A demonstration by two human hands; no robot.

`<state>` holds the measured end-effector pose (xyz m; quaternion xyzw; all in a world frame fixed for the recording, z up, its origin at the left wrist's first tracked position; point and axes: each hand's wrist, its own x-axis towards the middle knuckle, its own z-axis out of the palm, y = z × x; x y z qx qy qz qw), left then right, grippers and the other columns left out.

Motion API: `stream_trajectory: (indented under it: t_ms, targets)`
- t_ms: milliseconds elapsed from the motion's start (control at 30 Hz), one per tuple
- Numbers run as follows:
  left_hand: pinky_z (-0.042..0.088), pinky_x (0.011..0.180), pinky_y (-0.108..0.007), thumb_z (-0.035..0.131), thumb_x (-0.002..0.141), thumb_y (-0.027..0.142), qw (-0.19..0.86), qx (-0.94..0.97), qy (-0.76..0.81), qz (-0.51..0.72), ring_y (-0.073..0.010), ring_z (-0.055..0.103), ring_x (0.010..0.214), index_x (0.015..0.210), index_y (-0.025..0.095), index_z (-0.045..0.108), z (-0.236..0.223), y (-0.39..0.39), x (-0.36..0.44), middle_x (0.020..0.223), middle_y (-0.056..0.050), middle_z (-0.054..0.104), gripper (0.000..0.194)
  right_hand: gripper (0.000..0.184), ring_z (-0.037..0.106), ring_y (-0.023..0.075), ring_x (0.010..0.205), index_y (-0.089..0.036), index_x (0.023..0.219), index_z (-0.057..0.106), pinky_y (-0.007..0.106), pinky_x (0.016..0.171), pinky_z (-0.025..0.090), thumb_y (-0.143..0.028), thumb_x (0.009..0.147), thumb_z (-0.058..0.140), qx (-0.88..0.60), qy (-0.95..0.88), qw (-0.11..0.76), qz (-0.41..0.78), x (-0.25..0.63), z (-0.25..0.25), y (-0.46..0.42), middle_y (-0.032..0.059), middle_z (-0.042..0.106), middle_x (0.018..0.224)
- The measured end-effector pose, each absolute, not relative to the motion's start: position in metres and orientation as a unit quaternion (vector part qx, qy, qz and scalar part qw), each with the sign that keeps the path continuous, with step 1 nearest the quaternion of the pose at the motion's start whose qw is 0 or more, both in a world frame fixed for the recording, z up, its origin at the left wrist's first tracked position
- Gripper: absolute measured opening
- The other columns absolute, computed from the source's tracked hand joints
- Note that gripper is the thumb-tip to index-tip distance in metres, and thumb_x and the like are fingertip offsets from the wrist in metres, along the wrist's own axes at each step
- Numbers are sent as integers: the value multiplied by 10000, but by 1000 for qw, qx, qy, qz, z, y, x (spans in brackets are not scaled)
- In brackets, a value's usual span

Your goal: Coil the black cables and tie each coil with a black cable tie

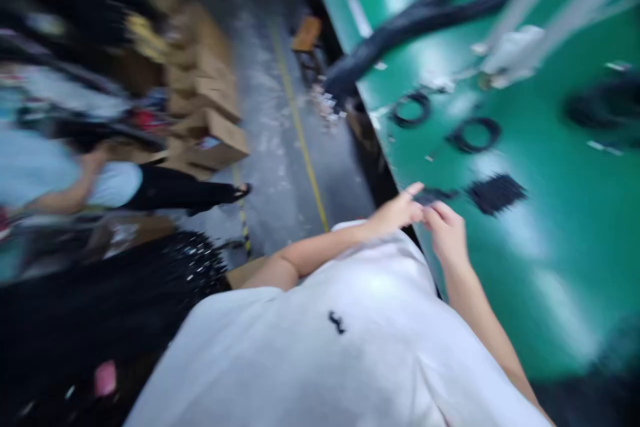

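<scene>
The fingers of the left hand (400,212) and the right hand (447,230) meet just in front of the wearer's white shirt (370,320), at the near edge of the green desk (540,267). The right hand's fingers are pinched together on a thin dark strand (427,197), which lies between the hands and runs out over the desk. One finger of the left hand points outward beside the strand; blur hides whether the others are closed on it.

Just beyond the strand, a bundle of short black pieces (496,193) lies flat on the desk. Farther out are two black cable coils, the larger one (474,147) nearer the bundle and the smaller one (411,123) close to the desk's side edge. A blurred dark coil (605,103) lies at the far right of the view. A thick black cable bundle (400,27) crosses the desk and hangs over its edge, close to a wooden stool (307,33).

Across the grey floor (265,113), marked with a yellow line (295,113), are open cardboard boxes (220,140) and a person in a light blue top (40,163).
</scene>
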<state>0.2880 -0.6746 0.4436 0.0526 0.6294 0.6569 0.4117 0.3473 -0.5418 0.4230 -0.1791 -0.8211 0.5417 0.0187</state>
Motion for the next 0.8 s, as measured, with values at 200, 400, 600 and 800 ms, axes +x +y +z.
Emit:
stream_trajectory:
  t_ms: [200, 400, 600, 800]
  targets:
    - [362, 614, -236, 441, 971, 347, 371, 165, 698, 591, -94, 396, 601, 1125, 106, 639, 452, -694, 272, 687, 28, 482, 349, 258, 525, 128, 707, -159, 888, 660, 258, 661, 349, -273, 970, 444, -44, -934, 89, 344, 353, 436, -546, 40, 649, 793]
    - [376, 624, -237, 405, 994, 290, 411, 186, 723, 523, -107, 414, 593, 1438, 86, 441, 457, -684, 271, 619, 52, 443, 489, 294, 442, 171, 687, -163, 823, 629, 320, 647, 286, -193, 1004, 400, 166, -972, 156, 51, 359, 450, -528, 46, 586, 739]
    - [390, 660, -254, 444, 980, 266, 389, 215, 721, 532, -113, 448, 635, 1308, 98, 548, 446, -679, 270, 680, 30, 516, 383, 246, 494, 230, 1203, -112, 980, 655, 349, 989, 391, -153, 991, 412, 223, -952, 203, 44, 354, 454, -519, 157, 594, 1302]
    - [366, 630, -252, 507, 948, 177, 517, 152, 633, 556, -91, 446, 605, 1038, 135, 628, 435, -671, 266, 652, 47, 522, 157, 350, 601, 226, 891, -75, 920, 668, 384, 931, 454, -89, 975, 323, 355, -912, 205, -10, 341, 453, -501, 143, 677, 973]
